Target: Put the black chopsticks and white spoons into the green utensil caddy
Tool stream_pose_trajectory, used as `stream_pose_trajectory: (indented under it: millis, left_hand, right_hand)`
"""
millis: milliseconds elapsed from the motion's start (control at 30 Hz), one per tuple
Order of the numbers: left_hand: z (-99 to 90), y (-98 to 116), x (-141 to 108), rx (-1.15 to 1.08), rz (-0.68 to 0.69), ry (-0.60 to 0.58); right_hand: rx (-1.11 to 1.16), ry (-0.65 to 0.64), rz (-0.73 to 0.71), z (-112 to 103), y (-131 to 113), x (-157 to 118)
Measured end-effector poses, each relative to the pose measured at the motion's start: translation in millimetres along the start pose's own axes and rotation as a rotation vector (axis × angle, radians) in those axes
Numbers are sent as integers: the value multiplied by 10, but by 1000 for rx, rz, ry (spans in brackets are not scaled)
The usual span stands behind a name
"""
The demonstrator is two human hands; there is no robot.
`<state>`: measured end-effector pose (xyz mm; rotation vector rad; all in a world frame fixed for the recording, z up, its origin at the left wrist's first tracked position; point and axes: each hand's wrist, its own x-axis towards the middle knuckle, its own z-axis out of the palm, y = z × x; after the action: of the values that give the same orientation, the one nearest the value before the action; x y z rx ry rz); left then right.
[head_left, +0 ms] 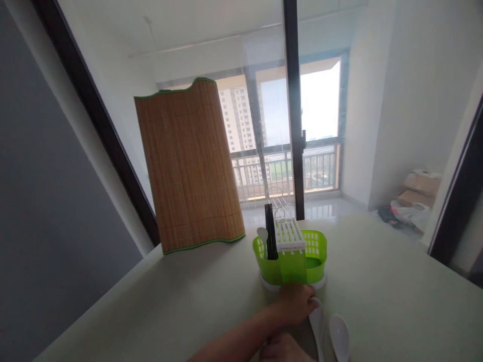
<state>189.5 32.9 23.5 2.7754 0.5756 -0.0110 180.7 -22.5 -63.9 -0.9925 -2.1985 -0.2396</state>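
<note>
My left hand [298, 301] reaches in from the lower left, just in front of a green basket [293, 266]. Its fingers are curled closed at the upper end of a white spoon [317, 322]. Low at the bottom edge, my right hand [283, 348] is partly cut off, fingers bent; what it holds, if anything, is hidden. A second white spoon [340, 336] lies to the right of the first. In the basket stand black chopsticks [270, 234], a small white spoon [263, 239] and a white slotted rack [290, 235].
A bamboo mat [190, 168] with green edging stands upright, curved, on the pale table [181, 301], left of the basket. A wire rack [281, 201] is behind the basket. Beyond the glass are a window, a railing, and boxes and bags [418, 201] at the right.
</note>
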Motion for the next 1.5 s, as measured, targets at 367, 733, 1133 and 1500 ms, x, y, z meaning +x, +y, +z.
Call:
stream_pose_trajectory:
  millis: [367,733,1133,1500]
  left_hand:
    - [-523,-462,-861,-18,-237,399]
    - [-619,-445,-1247,309,176,890]
    - [-1079,-418,-1322,537,232,1119]
    - [-1571,-716,-598,602,148,1203]
  right_hand:
    - [118,460,290,-526,-81,217]
    - [437,193,811,-354,158,100]
    - [422,58,807,-364,191,84]
    - [301,-118,783,-351,163,73]
